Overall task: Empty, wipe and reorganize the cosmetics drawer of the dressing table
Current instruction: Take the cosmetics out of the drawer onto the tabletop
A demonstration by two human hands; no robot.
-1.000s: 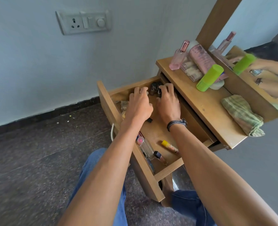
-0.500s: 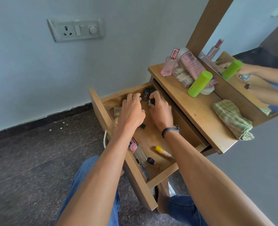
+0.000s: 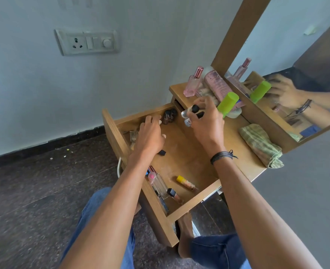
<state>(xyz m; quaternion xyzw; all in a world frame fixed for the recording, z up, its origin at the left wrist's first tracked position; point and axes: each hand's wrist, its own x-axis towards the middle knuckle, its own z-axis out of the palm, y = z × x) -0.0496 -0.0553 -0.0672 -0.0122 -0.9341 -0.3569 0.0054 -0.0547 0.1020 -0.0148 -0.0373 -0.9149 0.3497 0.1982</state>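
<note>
R hand (image 3: 206, 123) is gripping small bottles (image 3: 188, 118) — tabletop (image 3: 233, 136) at its 2 o'clock. L hand (image 3: 150, 134), loose & seemingly empty, is hovering by dark bottles (image 3: 170, 115) — 1 o'clock.

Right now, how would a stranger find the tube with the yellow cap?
In the open drawer of the dressing table, look at the near end. A thin tube lies there. Only it has a yellow cap; its neighbour has a black one.

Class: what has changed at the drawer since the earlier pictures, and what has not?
The right hand gripped small bottles at the back of the drawer and lifted them toward the tabletop. The left hand stays in the drawer beside the dark bottles. Yellow-capped tube, green bottle and folded cloth unchanged.
</note>
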